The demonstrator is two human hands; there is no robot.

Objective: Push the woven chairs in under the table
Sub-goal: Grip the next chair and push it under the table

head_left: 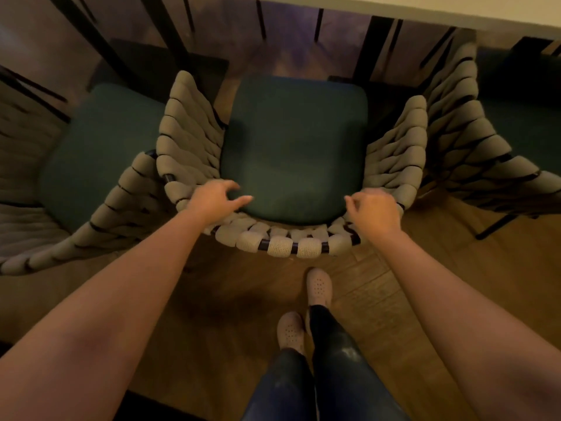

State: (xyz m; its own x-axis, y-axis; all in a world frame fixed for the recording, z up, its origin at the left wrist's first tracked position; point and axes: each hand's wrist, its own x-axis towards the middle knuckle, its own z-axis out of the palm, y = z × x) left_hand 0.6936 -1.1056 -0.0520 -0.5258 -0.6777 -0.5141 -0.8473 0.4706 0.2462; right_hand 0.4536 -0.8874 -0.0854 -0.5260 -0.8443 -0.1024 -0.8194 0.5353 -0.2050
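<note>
The middle woven chair stands on your side of the table, with its green seat mostly out from under the table's edge. Your left hand hovers over the back rim with fingers loosely curved, holding nothing. Your right hand curls at the rim, but whether it grips cannot be told. The hands are well apart, one at each back corner.

Push harder on one side and the chair may swing. Its woven arms lie just beside those of the left chair and the right chair, so the weave could catch. Dark legs under the table may also block it.

The seat's front faces the table and its back faces you. Its front-to-back axis runs about square to the table's edge.
</note>
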